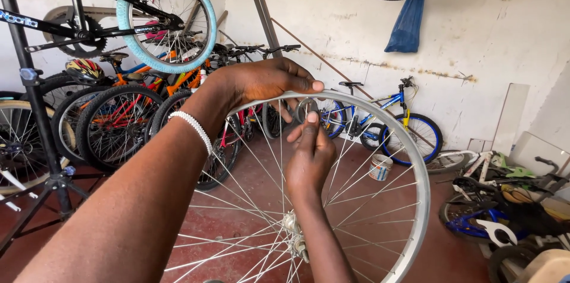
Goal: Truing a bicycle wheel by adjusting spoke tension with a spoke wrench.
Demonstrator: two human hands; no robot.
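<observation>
Two hands at bare wheel rim [409,158], left hand [270,81] gripping top, right hand [309,158] pinching beneath

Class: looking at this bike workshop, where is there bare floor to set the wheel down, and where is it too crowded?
Bare red floor shows behind the spokes, between the repair stand and the small bucket. Crowded: the parked bikes left, and the frames and parts piled right.

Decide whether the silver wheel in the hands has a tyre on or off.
Off: the wheel rim is bare shiny metal all round.
</observation>
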